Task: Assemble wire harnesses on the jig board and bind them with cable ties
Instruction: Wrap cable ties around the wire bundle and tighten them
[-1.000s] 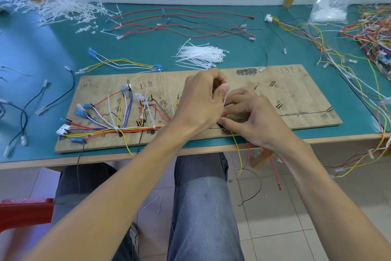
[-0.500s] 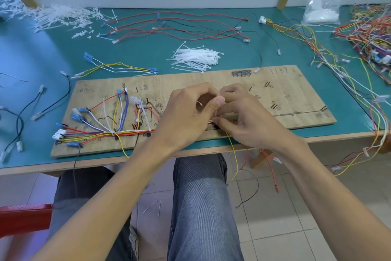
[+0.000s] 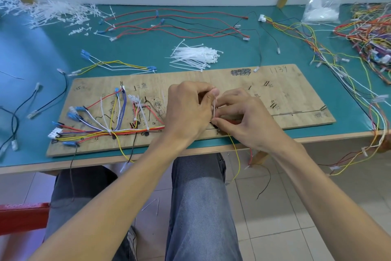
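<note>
A wooden jig board (image 3: 296, 99) lies near the table's front edge. A wire harness (image 3: 101, 129) of red, yellow, white and blue wires runs across its left half, bound by white ties. Both hands meet at the board's middle. My left hand (image 3: 188, 112) pinches the tail of a white cable tie (image 3: 215, 106) between thumb and fingers. My right hand (image 3: 241, 116) curls its fingers at the wire bundle under that tie; the bundle there is mostly hidden. A yellow wire (image 3: 237, 155) hangs off the table edge below.
A pile of loose white cable ties (image 3: 194, 57) lies just behind the board. Red and black wires (image 3: 179, 25) spread at the back, a tangled wire heap (image 3: 370, 36) at the right, cut tie scraps (image 3: 57, 13) at back left, a plastic bag (image 3: 323, 0) at back right.
My left hand has shifted slightly and now holds the tie's tail upright above the bundle. My right hand stays on the wires at the same spot.
</note>
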